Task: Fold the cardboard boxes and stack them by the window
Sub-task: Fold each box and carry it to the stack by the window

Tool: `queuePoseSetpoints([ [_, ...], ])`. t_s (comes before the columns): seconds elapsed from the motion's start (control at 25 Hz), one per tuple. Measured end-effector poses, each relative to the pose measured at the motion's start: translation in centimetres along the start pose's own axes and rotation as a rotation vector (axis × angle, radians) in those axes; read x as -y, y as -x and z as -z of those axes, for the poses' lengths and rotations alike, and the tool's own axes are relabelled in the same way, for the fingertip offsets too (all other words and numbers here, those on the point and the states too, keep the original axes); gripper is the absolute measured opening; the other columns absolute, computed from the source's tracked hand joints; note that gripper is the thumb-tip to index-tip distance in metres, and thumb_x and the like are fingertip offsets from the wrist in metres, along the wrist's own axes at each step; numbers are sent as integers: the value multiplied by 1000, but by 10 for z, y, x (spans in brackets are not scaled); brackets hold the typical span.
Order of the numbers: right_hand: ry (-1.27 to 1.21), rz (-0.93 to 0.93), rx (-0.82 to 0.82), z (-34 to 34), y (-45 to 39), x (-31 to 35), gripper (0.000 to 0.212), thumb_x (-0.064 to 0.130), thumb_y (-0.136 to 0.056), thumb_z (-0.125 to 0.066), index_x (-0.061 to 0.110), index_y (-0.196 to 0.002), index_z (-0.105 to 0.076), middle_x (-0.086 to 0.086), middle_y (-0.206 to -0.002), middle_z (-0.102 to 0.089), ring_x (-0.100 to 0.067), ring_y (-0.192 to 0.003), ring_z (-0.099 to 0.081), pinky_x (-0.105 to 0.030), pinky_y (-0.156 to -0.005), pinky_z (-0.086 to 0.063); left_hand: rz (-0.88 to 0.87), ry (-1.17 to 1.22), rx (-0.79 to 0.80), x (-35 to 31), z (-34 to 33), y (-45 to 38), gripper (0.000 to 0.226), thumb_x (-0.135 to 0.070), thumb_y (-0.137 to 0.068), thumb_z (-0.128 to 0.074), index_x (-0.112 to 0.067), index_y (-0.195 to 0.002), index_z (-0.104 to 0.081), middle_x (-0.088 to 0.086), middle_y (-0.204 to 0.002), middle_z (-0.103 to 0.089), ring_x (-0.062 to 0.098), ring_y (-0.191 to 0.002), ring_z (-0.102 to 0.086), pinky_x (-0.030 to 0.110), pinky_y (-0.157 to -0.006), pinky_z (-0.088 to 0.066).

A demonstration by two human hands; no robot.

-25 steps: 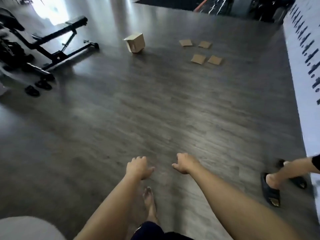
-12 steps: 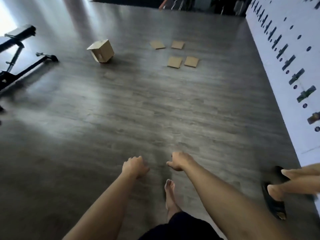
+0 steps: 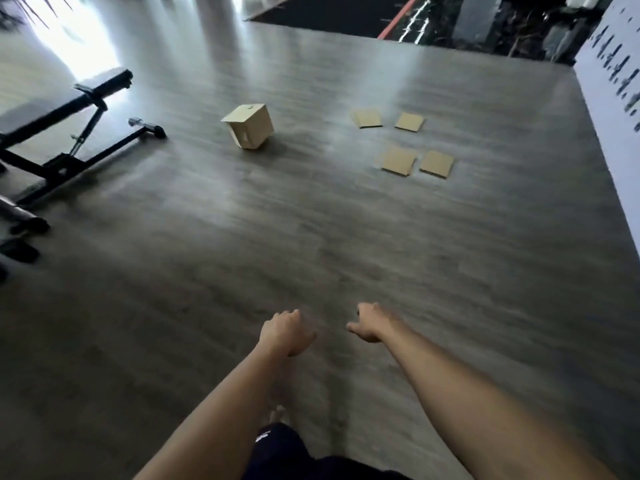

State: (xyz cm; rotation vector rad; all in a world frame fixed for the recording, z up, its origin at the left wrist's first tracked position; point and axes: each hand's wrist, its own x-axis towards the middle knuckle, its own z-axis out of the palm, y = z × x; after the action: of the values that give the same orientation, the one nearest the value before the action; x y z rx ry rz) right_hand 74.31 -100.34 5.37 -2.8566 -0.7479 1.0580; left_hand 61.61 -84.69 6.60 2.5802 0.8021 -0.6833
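Note:
A folded cardboard box (image 3: 250,126) sits tilted on one edge on the grey wood floor, far ahead and left of centre. To its right lie several flat cardboard sheets (image 3: 399,160) in two rows on the floor. My left hand (image 3: 285,332) and my right hand (image 3: 371,322) hang side by side in front of me, well short of the cardboard. Both hold nothing, with fingers loosely curled.
A black weight bench (image 3: 69,133) stands at the left with its legs reaching onto the floor. A white wall with dark marks (image 3: 613,98) runs along the right. A dark mat (image 3: 329,12) lies at the far end. My bare foot (image 3: 277,415) shows below.
The view has swung back left, bringing the bench further into view. The box and sheets look nearer. The other person's legs at the right edge are gone. My hands stay empty.

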Motion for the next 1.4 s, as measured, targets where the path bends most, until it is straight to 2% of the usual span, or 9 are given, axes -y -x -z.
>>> queuePoseSetpoints([
  [0.4, -30, -38, 25, 139, -214, 92, 58, 55, -92, -56, 14, -133, -55, -14, -135, -58, -33, -122, -56, -38, -98, -49, 28, -37, 28, 56, 145, -238, 56, -52, -91, -53, -16, -133, -52, 8, -136, -56, 29, -128, -49, 39, -104, -43],
  [0.52, -55, -43, -7, 186, -272, 114, 56, 57, -92, -53, 18, -132, -55, -13, -133, -59, -33, -120, -58, -38, -95, -49, 22, -31, 33, 60, 197, -308, 59, -55, -91, -53, -17, -135, -51, 8, -137, -55, 28, -129, -49, 39, -104, -42],
  [0.84, -45, -26, 37, 276, -428, 125, 53, 51, -92, -57, 13, -128, -58, -14, -133, -61, -32, -122, -57, -37, -97, -49, 22, -62, 49, 35, 283, -470, 61, -55, -91, -54, -16, -137, -51, 9, -137, -56, 28, -129, -49, 39, -103, -42],
  [1.0, 16, -8, 67, 349, -530, 123, 52, 52, -91, -54, 15, -127, -59, -12, -133, -61, -31, -121, -58, -35, -95, -49, 63, -36, 60, 10, 339, -558, 60, -55, -94, -52, -15, -138, -49, 9, -139, -54, 28, -131, -47, 41, -104, -41],
  [1.2, 13, 76, 38, 448, -635, 146, 57, 55, -92, -56, 16, -132, -57, -13, -136, -59, -32, -124, -56, -37, -100, -48, 119, 24, 13, -10, 407, -651, 62, -57, -93, -51, -15, -139, -48, 8, -140, -53, 28, -132, -46, 41, -106, -40],
  [1.4, 39, 95, 43, 511, -728, 160, 57, 56, -91, -57, 16, -132, -57, -13, -136, -59, -32, -125, -56, -37, -100, -47, 159, 37, 19, -17, 454, -745, 61, -58, -91, -53, -16, -134, -52, 9, -137, -56, 29, -130, -48, 41, -104, -42],
])
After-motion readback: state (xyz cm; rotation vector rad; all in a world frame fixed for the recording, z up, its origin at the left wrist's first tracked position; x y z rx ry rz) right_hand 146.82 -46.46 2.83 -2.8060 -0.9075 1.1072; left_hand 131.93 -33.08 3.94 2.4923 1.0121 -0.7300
